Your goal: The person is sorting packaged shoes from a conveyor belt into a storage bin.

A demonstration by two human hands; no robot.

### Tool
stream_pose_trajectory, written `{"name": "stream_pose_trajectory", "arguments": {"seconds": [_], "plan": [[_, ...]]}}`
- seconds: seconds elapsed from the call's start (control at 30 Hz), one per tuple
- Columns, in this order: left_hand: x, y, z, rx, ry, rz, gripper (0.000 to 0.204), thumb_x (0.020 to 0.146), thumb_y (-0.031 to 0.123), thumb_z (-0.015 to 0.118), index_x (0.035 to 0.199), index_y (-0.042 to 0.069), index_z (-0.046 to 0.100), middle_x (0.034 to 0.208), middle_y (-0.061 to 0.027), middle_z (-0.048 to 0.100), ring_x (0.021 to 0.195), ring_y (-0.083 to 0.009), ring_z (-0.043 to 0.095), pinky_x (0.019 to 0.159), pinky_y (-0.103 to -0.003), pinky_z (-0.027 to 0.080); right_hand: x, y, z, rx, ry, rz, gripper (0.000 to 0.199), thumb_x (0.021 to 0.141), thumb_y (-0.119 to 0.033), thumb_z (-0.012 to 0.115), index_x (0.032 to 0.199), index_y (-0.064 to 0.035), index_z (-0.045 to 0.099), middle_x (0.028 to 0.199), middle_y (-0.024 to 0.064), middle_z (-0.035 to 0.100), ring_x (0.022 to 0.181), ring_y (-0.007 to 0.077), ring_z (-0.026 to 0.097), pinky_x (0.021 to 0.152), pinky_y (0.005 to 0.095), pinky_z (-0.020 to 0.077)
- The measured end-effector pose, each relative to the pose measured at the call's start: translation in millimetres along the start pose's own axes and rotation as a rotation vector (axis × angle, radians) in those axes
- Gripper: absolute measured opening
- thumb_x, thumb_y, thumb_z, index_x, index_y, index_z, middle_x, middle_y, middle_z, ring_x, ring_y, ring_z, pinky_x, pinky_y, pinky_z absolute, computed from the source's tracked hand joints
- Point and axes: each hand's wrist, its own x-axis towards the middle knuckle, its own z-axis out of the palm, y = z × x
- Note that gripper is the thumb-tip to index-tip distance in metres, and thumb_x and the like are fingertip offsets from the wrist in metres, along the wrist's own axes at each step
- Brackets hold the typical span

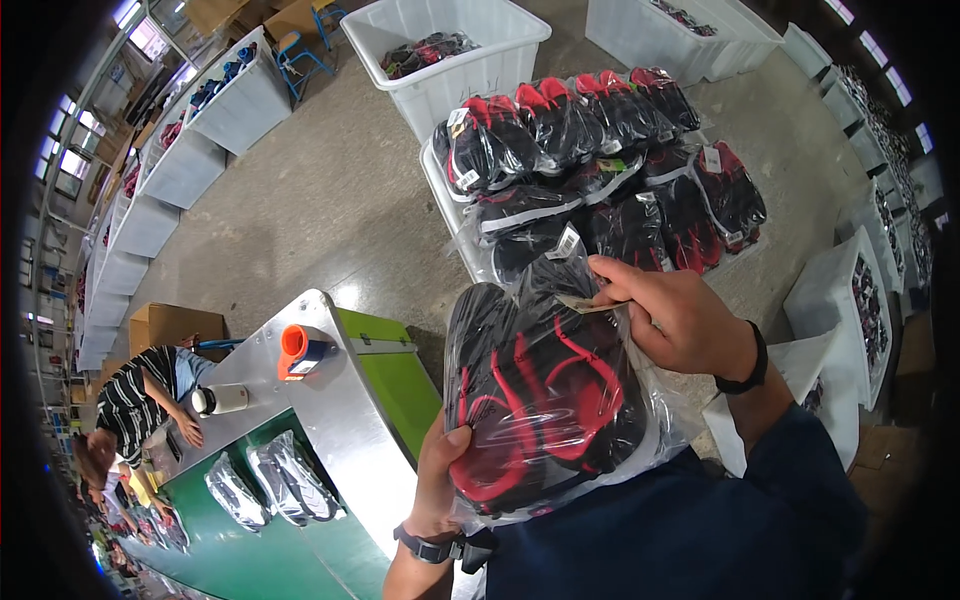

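Note:
In front of me is a pair of black and red shoes in a clear plastic bag [540, 400]. My left hand [440, 470] grips the bag's lower left side, thumb on top of the plastic. My right hand [690, 315] is closed at the bag's upper right, with a small tan paper tag [588, 304] between its fingers. Just beyond the bag, several more bagged black and red shoes [570, 120] lie in rows. They rest in and over a white container [435, 175], whose inside they mostly hide.
To my left stands a metal-edged table [350, 400] with a green top, holding bagged grey shoes [290, 480], an orange-topped container [297, 345] and a white bottle [220, 399]. A person in a striped shirt [135, 395] leans there. White bins [440, 95] stand ahead and along both sides.

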Motion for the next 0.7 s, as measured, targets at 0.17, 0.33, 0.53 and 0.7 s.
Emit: {"name": "stream_pose_trajectory", "arguments": {"seconds": [0.17,0.33,0.53,0.7], "plan": [[0.4,-6.3,0.0,-0.181,-0.012,-0.072,0.065,0.095,0.035,0.059,0.145,-0.004,0.044,0.139,-0.0209,0.057,0.122,-0.0306,0.062,0.106,-0.042,0.049,5.5,-5.4,-17.8,-0.017,-0.062,0.025,0.06,0.084,0.008,0.052,0.143,0.0062,0.045,0.1,0.0174,0.074,0.082,0.0351,0.072,0.072,0.0394,0.0564],[6.2,-8.6,4.1,-0.365,-0.147,-0.14,0.062,0.099,0.034,0.05,0.146,-0.004,0.043,0.141,-0.0238,0.056,0.126,-0.0335,0.06,0.108,-0.043,0.048,10.2,1.7,-25.9,0.015,-0.126,0.054,0.063,0.083,0.007,0.053,0.145,0.0041,0.043,0.099,0.0187,0.073,0.078,0.0351,0.071,0.068,0.0386,0.0544],[15.0,-13.2,-0.2,-0.433,-0.117,-0.17,0.059,0.1,0.034,0.048,0.146,-0.004,0.044,0.134,-0.0244,0.061,0.117,-0.0313,0.065,0.105,-0.042,0.051,12.1,13.9,-28.3,0.044,-0.18,0.078,0.062,0.083,0.007,0.053,0.145,0.0032,0.044,0.098,0.0185,0.074,0.078,0.0352,0.071,0.068,0.0383,0.0536],[22.1,-10.8,2.7,-0.459,-0.087,-0.236,0.056,0.101,0.033,0.047,0.143,-0.004,0.046,0.133,-0.0242,0.061,0.117,-0.0318,0.065,0.105,-0.043,0.051,15.6,17.7,-27.0,0.099,-0.186,0.113,0.059,0.081,0.004,0.053,0.14,0.0081,0.046,0.094,0.0237,0.072,0.079,0.0406,0.069,0.073,0.0444,0.0551]]}}
